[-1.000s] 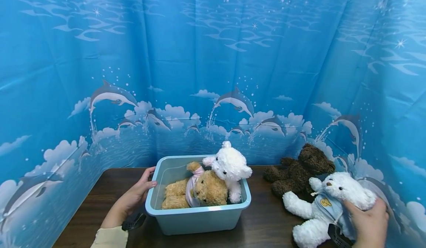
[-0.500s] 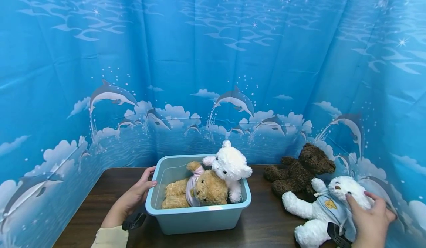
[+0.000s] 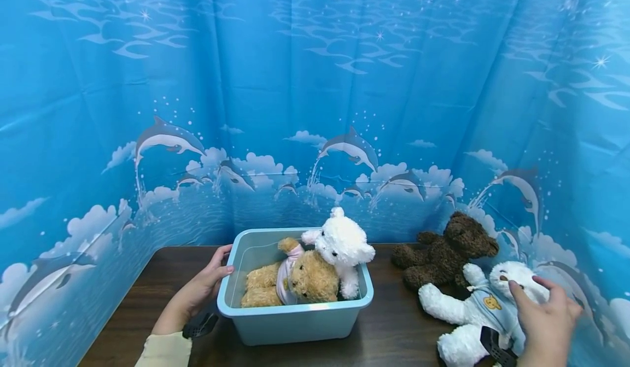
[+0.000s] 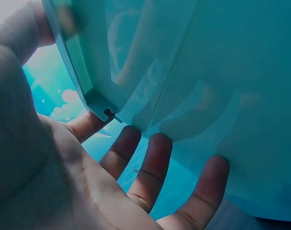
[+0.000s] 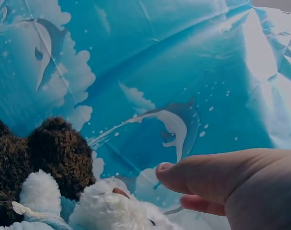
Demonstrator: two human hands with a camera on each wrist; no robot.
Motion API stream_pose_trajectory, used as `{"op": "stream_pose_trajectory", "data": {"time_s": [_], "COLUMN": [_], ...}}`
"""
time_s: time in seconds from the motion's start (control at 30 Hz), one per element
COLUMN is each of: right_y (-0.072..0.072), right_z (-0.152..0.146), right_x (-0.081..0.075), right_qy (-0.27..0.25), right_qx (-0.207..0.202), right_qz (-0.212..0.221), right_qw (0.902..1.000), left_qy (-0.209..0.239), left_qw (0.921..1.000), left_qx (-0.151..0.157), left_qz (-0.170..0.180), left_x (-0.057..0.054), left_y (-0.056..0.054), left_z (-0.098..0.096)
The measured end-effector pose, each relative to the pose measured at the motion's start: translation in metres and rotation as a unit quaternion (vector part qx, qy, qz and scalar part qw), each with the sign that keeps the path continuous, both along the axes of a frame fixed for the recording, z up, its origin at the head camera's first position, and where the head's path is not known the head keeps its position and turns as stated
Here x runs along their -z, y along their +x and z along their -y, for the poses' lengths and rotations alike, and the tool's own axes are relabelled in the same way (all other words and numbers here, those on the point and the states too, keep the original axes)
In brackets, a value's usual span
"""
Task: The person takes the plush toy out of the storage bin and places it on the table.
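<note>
While the right hand [image 3: 548, 315] spreads its fingers loosely beside the head of the white bear [image 3: 487, 312], the left hand [image 3: 204, 279] pinches the rim of the blue bin [image 3: 295, 325].
If that left grip tugged, the white plush [image 3: 342, 241], its head above the rim, could probably topple out. Fluffy, in a pale-blue top with a yellow emblem, the white bear lies face-up on the table [image 3: 394, 323], beside the brown bear [image 3: 445, 252].

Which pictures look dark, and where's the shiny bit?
Head view: bright, with the tub clear; left wrist view: dim and teal-tinted, the left hand partly shadowed; right wrist view: also dim, with whitish glare on the dolphin curtain toward the picture's right edge.
</note>
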State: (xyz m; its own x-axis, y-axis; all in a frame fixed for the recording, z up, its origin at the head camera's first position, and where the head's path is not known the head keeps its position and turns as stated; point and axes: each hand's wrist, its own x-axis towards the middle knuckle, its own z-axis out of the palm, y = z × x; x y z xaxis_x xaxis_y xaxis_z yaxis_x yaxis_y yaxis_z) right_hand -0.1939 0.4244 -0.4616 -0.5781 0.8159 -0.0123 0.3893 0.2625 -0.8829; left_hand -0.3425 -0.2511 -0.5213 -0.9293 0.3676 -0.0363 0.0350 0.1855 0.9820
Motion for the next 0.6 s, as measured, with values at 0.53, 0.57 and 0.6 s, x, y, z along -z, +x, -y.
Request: {"op": "stream_pose_trajectory", "data": {"time_s": [0.53,0.57,0.6], "right_y": [0.003,0.002,0.001], "right_z": [0.022,0.027,0.033], "right_x": [-0.022,-0.027,-0.031], "right_qy": [0.023,0.027,0.028], "right_qx": [-0.012,-0.019,-0.027], "right_qz": [-0.031,-0.043,-0.057], "right_qw": [0.9992,0.9985,0.9976], "left_qy": [-0.001,0.000,0.001], "left_qw": [1.0000,1.0000,1.0000], "left_qx": [-0.001,-0.001,-0.001], "left_qz": [0.000,0.000,-0.001], "left_x": [0.002,0.002,0.003], "left_y": [-0.002,-0.002,-0.002], "left_z": [0.000,-0.001,-0.001]}}
